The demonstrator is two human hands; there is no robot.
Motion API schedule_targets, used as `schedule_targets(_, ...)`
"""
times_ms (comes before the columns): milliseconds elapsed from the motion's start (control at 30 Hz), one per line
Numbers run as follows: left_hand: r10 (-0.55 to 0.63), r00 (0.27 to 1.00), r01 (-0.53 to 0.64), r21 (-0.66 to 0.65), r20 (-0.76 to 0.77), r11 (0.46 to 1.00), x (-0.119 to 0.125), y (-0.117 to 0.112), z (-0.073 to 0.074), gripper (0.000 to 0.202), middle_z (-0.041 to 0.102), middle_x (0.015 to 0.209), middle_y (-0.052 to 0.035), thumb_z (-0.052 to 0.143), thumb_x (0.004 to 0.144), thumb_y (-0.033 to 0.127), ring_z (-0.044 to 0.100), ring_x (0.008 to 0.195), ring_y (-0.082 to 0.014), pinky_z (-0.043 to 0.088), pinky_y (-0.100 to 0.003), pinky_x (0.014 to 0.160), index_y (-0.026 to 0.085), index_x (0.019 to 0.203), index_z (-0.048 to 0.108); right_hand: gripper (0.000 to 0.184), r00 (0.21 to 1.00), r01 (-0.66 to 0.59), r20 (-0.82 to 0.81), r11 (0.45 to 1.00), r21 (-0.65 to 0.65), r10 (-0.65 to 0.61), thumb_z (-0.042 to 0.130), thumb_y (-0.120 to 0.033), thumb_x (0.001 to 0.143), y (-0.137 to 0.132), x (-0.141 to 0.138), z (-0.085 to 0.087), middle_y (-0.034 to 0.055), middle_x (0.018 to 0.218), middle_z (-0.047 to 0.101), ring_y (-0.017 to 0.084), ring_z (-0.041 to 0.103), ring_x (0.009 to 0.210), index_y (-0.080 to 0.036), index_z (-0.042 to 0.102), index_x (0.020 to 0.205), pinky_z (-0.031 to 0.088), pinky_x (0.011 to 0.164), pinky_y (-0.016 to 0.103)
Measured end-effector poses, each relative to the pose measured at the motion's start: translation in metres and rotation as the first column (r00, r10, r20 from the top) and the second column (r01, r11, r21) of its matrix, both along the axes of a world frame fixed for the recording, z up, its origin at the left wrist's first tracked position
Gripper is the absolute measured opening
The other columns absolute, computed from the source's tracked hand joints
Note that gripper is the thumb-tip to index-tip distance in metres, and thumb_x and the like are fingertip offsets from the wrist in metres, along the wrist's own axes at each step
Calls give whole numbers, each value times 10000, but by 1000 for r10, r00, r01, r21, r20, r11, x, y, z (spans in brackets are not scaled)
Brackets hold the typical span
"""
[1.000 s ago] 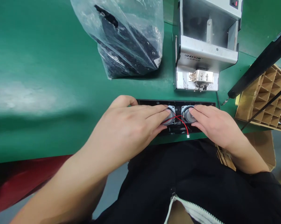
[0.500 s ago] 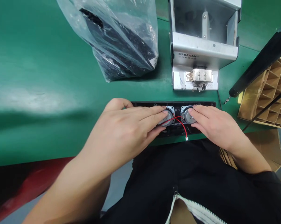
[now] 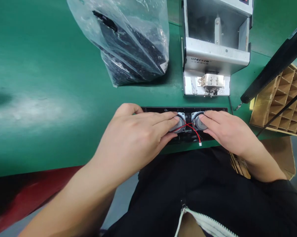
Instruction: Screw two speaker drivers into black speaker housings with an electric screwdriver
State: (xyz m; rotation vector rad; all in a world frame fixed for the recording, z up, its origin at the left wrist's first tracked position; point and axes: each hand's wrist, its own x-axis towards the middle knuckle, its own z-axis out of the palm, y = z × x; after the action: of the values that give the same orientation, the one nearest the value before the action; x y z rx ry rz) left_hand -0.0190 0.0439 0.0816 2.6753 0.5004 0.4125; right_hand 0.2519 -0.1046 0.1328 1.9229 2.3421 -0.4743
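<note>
Speakers [image 3: 196, 122], 2 of them, were pressed down in a black panel [image 3: 158, 109] by the flat, unclenched fingers of the left hand [image 3: 136, 138] and right hand [image 3: 227, 130], with a red wire [image 3: 195, 133] lying across them.

two speakers [image 3: 180, 122] side by side on a panel [image 3: 185, 113]

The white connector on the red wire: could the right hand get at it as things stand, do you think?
Probably yes: the connector lies uncovered at the near edge of the black panel, beside the right hand, which would need to lift off the speaker it presses.
</note>
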Motion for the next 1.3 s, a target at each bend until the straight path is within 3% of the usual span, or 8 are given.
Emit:
schedule_targets(267, 23, 999, -25, -45, -27, 999, 3, -3, -4, 276, 968, 1361, -66, 606, 1242, 330, 947, 1058, -350, 551, -566, 896, 321, 1258, 882, 354, 997, -5, -81, 991, 137, 16, 730, -281, 1176, -5, 13, -12, 200, 1438, 903, 308, 884, 1131, -197, 810, 1511, 802, 989, 520)
schedule_targets(567, 26, 1000, -26, -31, 10, 999, 2, -6, -2, 320, 968, 1354, -74, 576, 1281, 358, 939, 1042, -335, 540, -546, 909, 307, 1276, 892, 337, 987, -45, -141, 972, 231, 79, 746, -289, 1176, -6, 20, -24, 176, 1398, 938, 278, 914, 1216, -180, 849, 1477, 806, 1046, 450)
schedule_targets(833, 41, 999, -42, -53, -19, 998, 0, -8, -4, 312, 958, 1409, -59, 585, 1279, 360, 941, 1118, -338, 560, -557, 957, 346, 1356, 887, 313, 993, -8, -111, 973, 230, 35, 721, -249, 1178, -9, 10, -20, 201, 1393, 924, 291, 902, 1116, -160, 840, 1453, 803, 950, 460)
schedule_targets(1133, 7, 998, -8, 21, 58, 1000, 1, -7, -7, 331, 962, 1355, -131, 569, 1288, 299, 937, 1053, -352, 502, -548, 917, 220, 1347, 886, 358, 995, 29, -94, 988, 154, -15, 722, -222, 1168, -9, 5, -22, 207, 1449, 894, 319, 890, 1197, -179, 818, 1510, 802, 1040, 520)
schedule_targets(1300, 27, 998, -27, -1, 65, 1000, -2, -11, 2, 269, 942, 1413, -146, 632, 1256, 273, 915, 1151, -375, 534, -558, 1009, 218, 1380, 864, 337, 999, 20, -48, 988, 154, -13, 750, -230, 1157, -7, -1, -10, 200, 1402, 894, 298, 867, 1084, -170, 806, 1484, 795, 931, 487)
